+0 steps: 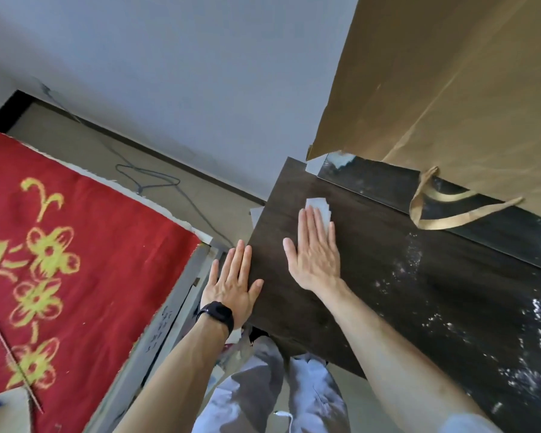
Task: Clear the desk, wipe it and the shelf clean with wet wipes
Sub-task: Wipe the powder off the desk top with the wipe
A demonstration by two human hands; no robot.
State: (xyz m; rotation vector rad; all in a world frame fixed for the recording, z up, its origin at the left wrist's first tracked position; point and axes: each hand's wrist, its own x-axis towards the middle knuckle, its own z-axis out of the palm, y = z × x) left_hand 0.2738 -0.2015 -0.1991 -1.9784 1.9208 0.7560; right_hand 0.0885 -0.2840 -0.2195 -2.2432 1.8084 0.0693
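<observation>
— Both forearms reach out from right under us; beyond them the dark desk [388, 292] carries that big brown paper bag [450, 89], leaning over the back edge.

— If the wiping jolts the desk, I'd say the bag tips forward.

— Left hand [231, 285] lies flat and spread on the desk's edge, holding nothing. Right hand [316, 248] presses flat, fingers together, on the wet wipe [320, 206].

— White dust [528, 370] sits well right of it; one small wipe could just smear that.
</observation>
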